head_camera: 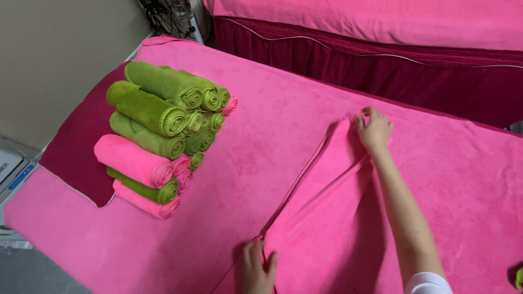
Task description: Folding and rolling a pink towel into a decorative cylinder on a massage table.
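Observation:
A pink towel [327, 218] lies spread flat on the pink-covered bed [272, 109]. My right hand [373, 129] reaches forward and pinches the towel's far corner. My left hand [256, 267] grips the near corner at the bottom edge of the view. The towel's left edge runs taut between the two hands. A stack of rolled green towels [163, 109] and rolled pink towels [136, 160] sits to the left, apart from both hands.
A dark red sheet [81, 147] shows under the stack at the bed's left end. A second bed with a pink cover [381, 22] and a dark red skirt [381, 71] stands behind. A white device [11, 169] sits at far left.

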